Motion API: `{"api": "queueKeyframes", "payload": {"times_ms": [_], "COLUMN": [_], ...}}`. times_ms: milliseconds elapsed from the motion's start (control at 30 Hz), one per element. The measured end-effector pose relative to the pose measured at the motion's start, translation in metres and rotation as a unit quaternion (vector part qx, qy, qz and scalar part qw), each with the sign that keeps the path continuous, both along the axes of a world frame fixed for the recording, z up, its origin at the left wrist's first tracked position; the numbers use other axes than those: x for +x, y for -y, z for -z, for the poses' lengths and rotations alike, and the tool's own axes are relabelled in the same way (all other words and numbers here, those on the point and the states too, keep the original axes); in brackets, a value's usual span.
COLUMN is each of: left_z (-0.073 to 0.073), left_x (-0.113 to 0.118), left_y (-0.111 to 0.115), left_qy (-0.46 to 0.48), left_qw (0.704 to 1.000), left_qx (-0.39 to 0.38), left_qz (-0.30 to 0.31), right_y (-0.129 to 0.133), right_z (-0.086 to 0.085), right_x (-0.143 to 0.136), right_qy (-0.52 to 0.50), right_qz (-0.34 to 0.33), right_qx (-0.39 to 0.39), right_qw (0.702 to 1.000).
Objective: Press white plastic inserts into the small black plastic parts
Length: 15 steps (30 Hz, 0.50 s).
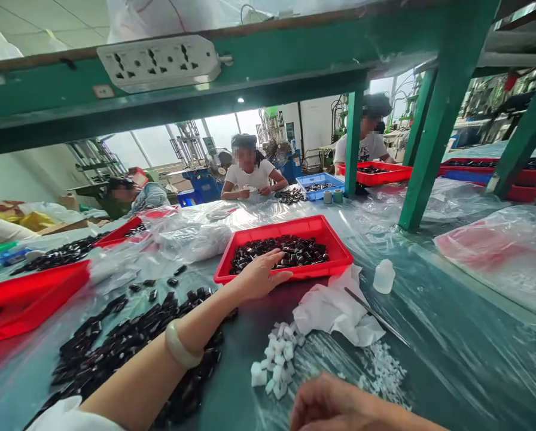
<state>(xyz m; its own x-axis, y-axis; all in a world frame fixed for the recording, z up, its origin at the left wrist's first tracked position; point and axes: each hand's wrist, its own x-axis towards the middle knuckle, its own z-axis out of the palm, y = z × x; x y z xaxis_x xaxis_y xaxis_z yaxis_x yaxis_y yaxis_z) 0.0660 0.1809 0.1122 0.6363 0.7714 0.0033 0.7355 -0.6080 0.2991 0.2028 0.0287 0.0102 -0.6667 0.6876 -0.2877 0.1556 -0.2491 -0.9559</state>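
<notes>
My left hand (pixel 261 275) reaches over the near rim of a red tray (pixel 286 224) that holds many small black pieces (pixel 299 251). Its fingers are apart, and nothing shows in them. Low in the view, my right hand (pixel 326 404) has its fingers curled together above the table; what they hold, if anything, is hidden. Just beyond it are white chunks (pixel 277 359) and a heap of tiny white bits (pixel 387 371). A crumpled white cloth (pixel 337 308), metal tweezers (pixel 375 317) and a small translucent bottle (pixel 384 276) are to the right.
Black pieces (pixel 133 335) spread under my left forearm. Another red tray (pixel 34 299) stands at the left. Green posts (pixel 436 131) and a beam with a power strip (pixel 160 63) cross above the table. A person (pixel 250 170) sits opposite, with others to both sides.
</notes>
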Motion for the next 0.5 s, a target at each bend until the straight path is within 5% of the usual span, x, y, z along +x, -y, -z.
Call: {"api": "queueKeyframes", "payload": {"times_ms": [167,333,500], "left_z": [-0.007,0.005,0.035], "left_x": [-0.074,-0.15,-0.174], "left_y": [0.067,0.142,0.202], "left_qy": [-0.033,-0.081,-0.142], "left_qw": [0.999,0.987,0.96], "left_qx": [-0.016,-0.04,-0.033], "left_qz": [-0.035,-0.13,-0.238], "right_y": [0.018,0.024,0.023], "right_z": [-0.003,-0.006,-0.006], "right_x": [-0.001,0.001,0.001], "right_qy": [-0.022,-0.016,0.012], "right_qz": [0.013,0.003,-0.012], "right_qx": [-0.049,-0.057,-0.042], "right_qw": [0.998,0.998,0.999]}}
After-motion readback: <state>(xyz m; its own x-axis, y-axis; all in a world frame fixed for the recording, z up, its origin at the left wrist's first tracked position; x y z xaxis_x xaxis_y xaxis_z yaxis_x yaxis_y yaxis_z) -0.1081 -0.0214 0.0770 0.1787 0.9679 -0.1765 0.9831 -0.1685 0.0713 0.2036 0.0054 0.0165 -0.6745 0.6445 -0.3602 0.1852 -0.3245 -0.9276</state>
